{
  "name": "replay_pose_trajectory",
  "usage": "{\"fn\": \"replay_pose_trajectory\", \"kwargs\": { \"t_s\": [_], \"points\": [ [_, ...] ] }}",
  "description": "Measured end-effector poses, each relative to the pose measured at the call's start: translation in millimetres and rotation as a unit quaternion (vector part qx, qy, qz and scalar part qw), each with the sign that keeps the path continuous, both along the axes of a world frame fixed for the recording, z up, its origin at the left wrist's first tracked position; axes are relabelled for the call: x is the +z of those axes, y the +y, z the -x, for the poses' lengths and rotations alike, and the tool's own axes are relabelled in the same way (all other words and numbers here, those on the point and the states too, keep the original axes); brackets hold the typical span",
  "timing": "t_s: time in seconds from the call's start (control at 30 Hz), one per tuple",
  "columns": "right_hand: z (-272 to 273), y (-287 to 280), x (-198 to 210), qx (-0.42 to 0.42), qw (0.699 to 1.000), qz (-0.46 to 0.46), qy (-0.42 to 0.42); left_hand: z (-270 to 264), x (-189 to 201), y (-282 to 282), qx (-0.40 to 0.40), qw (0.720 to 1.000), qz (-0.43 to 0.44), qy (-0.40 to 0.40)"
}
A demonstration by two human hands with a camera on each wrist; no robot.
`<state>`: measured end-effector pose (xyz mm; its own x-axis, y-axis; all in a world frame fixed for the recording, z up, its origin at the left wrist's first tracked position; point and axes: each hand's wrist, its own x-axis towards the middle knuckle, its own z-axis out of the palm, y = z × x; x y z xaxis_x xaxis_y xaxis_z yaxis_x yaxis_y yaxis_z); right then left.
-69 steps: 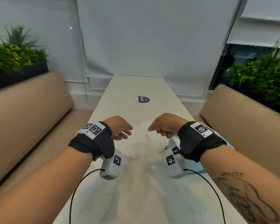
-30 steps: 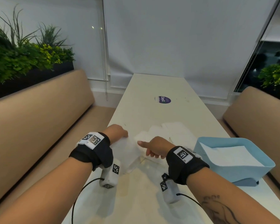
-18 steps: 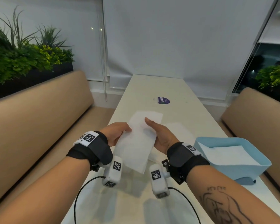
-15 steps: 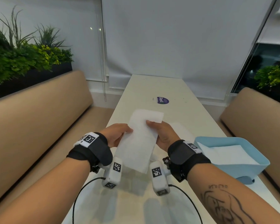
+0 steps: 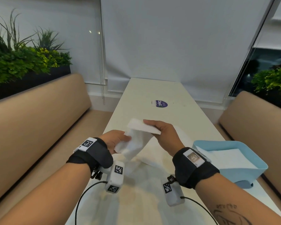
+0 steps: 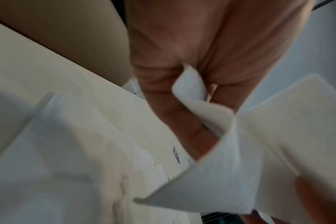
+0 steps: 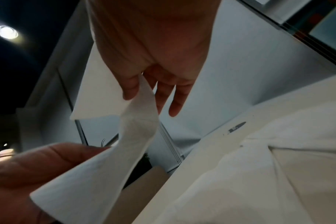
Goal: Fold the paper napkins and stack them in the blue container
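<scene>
A white paper napkin (image 5: 137, 140) hangs twisted in the air above the table between both hands. My left hand (image 5: 116, 140) pinches its lower end (image 6: 194, 94). My right hand (image 5: 161, 132) pinches its upper end between thumb and fingers, with that end bent over toward the left (image 7: 136, 115). More unfolded white napkins (image 5: 154, 158) lie on the table under the hands. The blue container (image 5: 243, 172) stands at the right table edge with folded white napkins (image 5: 224, 158) inside.
The long white table (image 5: 152, 91) carries a purple round sticker (image 5: 161, 103) further back. Tan benches (image 5: 31, 127) run along both sides, with planters (image 5: 23, 62) behind them. White window blinds close off the far end.
The napkin was held flat and upright between both hands; now its top end is turned over leftward and the sheet is twisted. My left hand has dropped lower.
</scene>
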<state>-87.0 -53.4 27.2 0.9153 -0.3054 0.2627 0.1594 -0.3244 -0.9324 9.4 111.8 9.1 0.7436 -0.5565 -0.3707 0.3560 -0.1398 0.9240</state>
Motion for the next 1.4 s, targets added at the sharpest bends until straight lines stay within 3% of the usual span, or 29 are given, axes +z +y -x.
{"fn": "replay_pose_trajectory", "kwargs": {
  "t_s": [0.07,0.2,0.47,0.73,1.03,1.4],
  "points": [
    [2,-3,-3,0.003,1.000,-0.007,0.010,-1,1,0,0.013,1.000,0.019,0.005],
    [4,-10,-1,-0.022,0.989,-0.123,0.076,2,3,-3,0.010,0.999,0.040,0.009],
    [7,-17,1,0.060,0.980,-0.087,0.170,8,13,-16,-0.027,0.998,0.011,-0.061],
    [9,-24,0,0.018,0.983,-0.137,0.118,8,7,-16,-0.033,0.996,-0.011,-0.084],
    [11,-19,3,0.024,0.994,-0.027,0.102,9,11,-21,0.032,0.996,0.024,-0.080],
    [9,-15,6,0.029,0.992,-0.091,0.079,12,10,-20,0.030,0.996,0.023,-0.076]
  ]
}}
